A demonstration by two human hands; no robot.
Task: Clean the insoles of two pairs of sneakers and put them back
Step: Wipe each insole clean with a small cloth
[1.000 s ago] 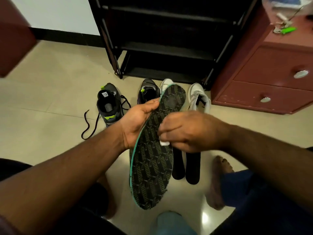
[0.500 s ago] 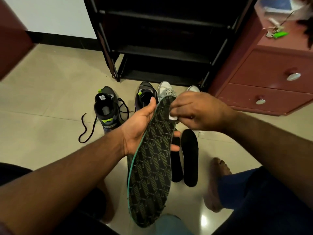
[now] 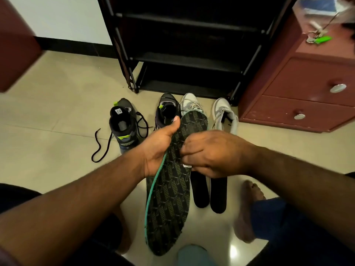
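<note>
black shoe rack (image 3: 184, 45) stands at back centre on the tiled floor (image 3: 57, 104), red-brown drawer unit (image 3: 307, 89) to its right with a green-tagged key bunch (image 3: 318, 39) on top. in front of the rack, four sneakers in a row: dark sneaker with green accents (image 3: 123, 125) off to the left with its lace (image 3: 101, 144) trailing loose on the floor, second dark sneaker (image 3: 167, 110) beside a white sneaker (image 3: 190, 103), another white sneaker (image 3: 223, 114) furthest right. patterned insole with teal edge (image 3: 172, 189) is held up in mid frame, tilted, toe end up near the sneakers, heel end down toward the camera. left hand (image 3: 159, 148) grips the insole from its left edge, thumb up along the rim, fingers hidden behind. right hand (image 3: 209, 152) is curled, pinching a small white wipe (image 3: 187, 165) against the insole's top face about the middle. two plain black insoles (image 3: 209, 191) lie side by side on the floor just right of the held one, partly under the right hand. another dark insole edge shows behind the held one, unclear. bare foot (image 3: 247, 208) at right on the floor.
</note>
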